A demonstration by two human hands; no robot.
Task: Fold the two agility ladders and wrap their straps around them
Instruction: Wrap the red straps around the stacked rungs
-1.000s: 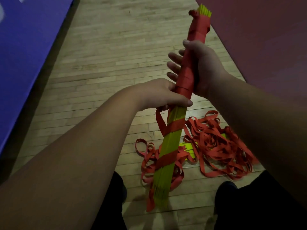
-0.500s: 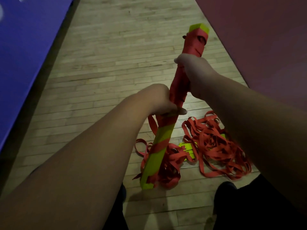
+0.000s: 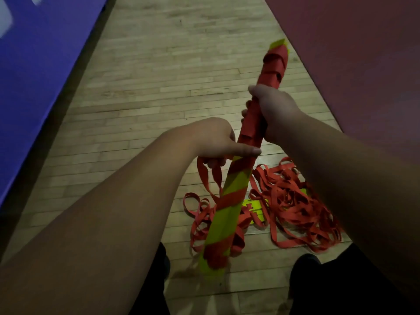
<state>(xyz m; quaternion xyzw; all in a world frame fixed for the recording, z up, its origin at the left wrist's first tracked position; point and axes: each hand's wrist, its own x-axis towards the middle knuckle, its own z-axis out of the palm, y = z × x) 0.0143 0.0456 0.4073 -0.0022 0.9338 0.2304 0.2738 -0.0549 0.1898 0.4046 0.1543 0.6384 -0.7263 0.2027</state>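
Note:
A folded bundle of yellow-green ladder rungs (image 3: 229,208) is held upright and tilted, its upper half tightly covered in red strap. My right hand (image 3: 272,110) grips the wrapped upper part. My left hand (image 3: 218,142) holds the loose red strap (image 3: 204,176) just below, with its thumb lying across the bundle. The strap hangs from that hand to the floor. A second ladder (image 3: 295,205) lies on the floor behind as a tangled heap of red straps with yellow-green rungs showing through.
The wooden floor (image 3: 170,76) runs ahead between a blue mat (image 3: 41,76) on the left and a dark red mat (image 3: 363,64) on the right. My dark shoes (image 3: 304,264) stand close to the heap.
The bundle has turned in my hands and its lower end has swung. My right hand has shifted its grip; my left hand still holds the strap against the bundle.

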